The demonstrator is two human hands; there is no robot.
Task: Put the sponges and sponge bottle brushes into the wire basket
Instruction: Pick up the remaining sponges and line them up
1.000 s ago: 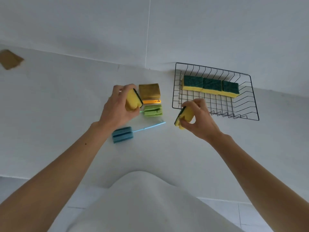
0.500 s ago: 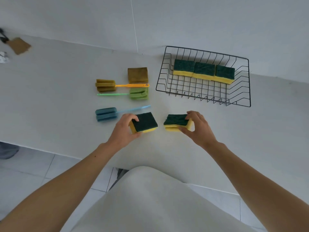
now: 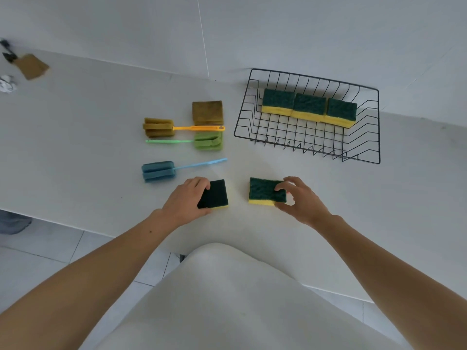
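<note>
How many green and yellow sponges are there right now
5. Three sit in a row in the wire basket. One is under the left hand, one under the right hand.

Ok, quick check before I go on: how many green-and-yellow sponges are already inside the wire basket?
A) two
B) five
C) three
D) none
C: three green-topped sponges lie side by side along the far wall of the wire basket, while two more remain on the counter, one under the left hand and one under the right hand.
</note>
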